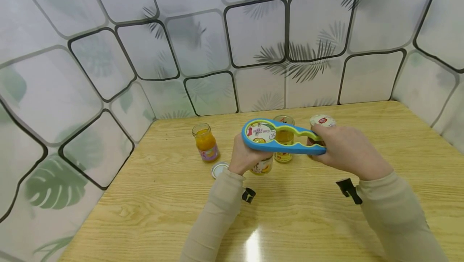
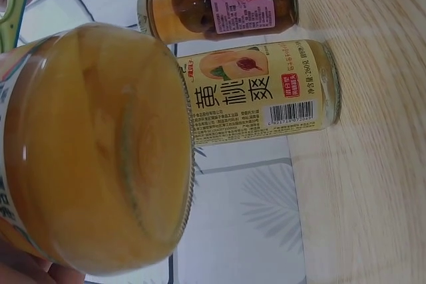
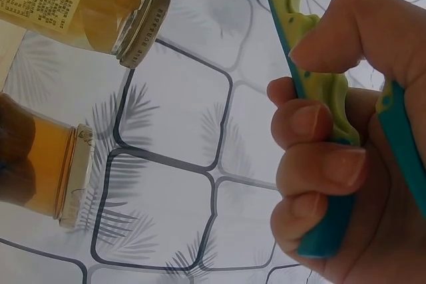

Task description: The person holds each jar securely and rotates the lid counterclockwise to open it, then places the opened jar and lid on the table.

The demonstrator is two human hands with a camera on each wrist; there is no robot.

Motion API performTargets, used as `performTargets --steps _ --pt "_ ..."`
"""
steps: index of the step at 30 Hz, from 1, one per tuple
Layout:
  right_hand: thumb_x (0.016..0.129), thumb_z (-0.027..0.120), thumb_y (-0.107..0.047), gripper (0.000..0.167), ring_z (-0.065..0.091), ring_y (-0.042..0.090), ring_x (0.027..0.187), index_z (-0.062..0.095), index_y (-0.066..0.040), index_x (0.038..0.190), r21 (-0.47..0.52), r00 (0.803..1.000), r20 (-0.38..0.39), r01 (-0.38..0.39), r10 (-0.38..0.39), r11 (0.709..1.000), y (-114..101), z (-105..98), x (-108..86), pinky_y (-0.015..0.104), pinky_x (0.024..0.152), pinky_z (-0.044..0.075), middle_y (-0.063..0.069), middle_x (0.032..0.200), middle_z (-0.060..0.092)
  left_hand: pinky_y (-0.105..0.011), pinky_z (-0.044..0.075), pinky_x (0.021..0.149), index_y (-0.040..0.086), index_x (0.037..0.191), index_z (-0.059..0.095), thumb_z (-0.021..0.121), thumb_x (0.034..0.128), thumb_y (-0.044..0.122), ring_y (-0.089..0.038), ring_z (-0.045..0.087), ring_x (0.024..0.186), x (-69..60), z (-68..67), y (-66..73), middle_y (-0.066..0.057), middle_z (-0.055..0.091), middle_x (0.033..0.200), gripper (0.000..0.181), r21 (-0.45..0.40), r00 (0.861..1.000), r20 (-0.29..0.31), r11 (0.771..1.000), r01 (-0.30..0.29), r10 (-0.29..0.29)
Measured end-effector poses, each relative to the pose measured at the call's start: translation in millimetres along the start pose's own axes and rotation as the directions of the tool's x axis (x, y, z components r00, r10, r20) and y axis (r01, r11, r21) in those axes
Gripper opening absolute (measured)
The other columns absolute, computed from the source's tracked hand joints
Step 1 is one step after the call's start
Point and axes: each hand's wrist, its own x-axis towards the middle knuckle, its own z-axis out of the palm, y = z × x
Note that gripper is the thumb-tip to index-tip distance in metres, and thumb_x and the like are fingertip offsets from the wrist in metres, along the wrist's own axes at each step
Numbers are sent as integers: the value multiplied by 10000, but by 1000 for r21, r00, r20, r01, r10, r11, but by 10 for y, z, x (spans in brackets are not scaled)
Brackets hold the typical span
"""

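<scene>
In the head view my left hand [image 1: 243, 156] grips a glass jar [image 1: 262, 167] with a printed lid [image 1: 261, 132]. The round end of a blue and yellow-green opener [image 1: 279, 146] surrounds that lid. My right hand [image 1: 342, 149] holds the opener's two handles at the other end; in the right wrist view the right fingers [image 3: 319, 164] curl around one handle. The held jar [image 2: 100, 151] fills the left part of the left wrist view, orange-yellow inside. Only a few left fingertips [image 2: 40, 272] show at that view's lower left corner.
An open jar with orange contents [image 1: 206, 144] stands left, near a loose lid [image 1: 219, 169] lying on the wooden table [image 1: 152, 197]. Behind the opener are a yellow-labelled jar [image 2: 266, 91] and a pink-labelled jar [image 2: 239, 3] with a printed lid [image 1: 322, 120]. A patterned wall covering [image 1: 203, 44] borders the table.
</scene>
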Motion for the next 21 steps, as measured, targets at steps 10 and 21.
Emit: performTargets --steps 10,21 --pt "733 679 -225 221 316 96 429 470 -153 744 -7 1000 11 8 -8 1000 9 -24 -7 254 386 256 -72 520 358 -273 452 813 -71 1096 530 708 604 -80 -218 558 894 -30 -26 307 -197 591 994 524 -39 998 43 998 43 -42" --pt "736 681 -248 229 301 90 428 476 -146 741 -12 1000 16 13 -13 1000 29 -21 -13 250 387 245 -76 508 328 -288 450 819 -89 1101 519 700 599 -99 -178 551 879 -25 -44 278 -219 584 997 533 -82 994 93 995 58 -50"
